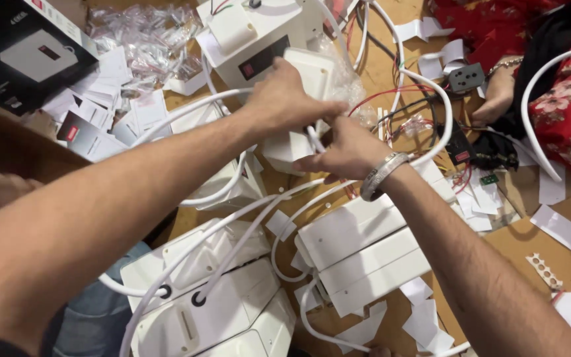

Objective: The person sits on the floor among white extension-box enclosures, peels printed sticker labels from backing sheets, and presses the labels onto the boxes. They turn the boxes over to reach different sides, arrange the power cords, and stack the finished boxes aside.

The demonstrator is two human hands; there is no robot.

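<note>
White plastic housing (308, 73), a rounded rectangular box, sits up near the top middle of our view, and we've got our left hand (285, 99) clamped over its lower left edge, fingers curled down around it. Just below and to the right, our right hand (342, 151), with a metal bangle (383, 175) on the wrist, pinches the white round cable (313, 137) where it comes out under the housing. So the housing lies up and away from the right hand, touching the left; the left is plainly the nearer one. The cable's short gripped stretch runs on a slant between our two hands, then loops off right in a wide arc. The housing's long axis tilts from lower left to upper right. Beneath us, more white boxes (358, 248) lie on the brown tabletop (523, 248) among paper scraps (560, 228). Top right, another person's hand (497, 99) rests beside a grey socket (466, 77), well apart from ours.
</note>
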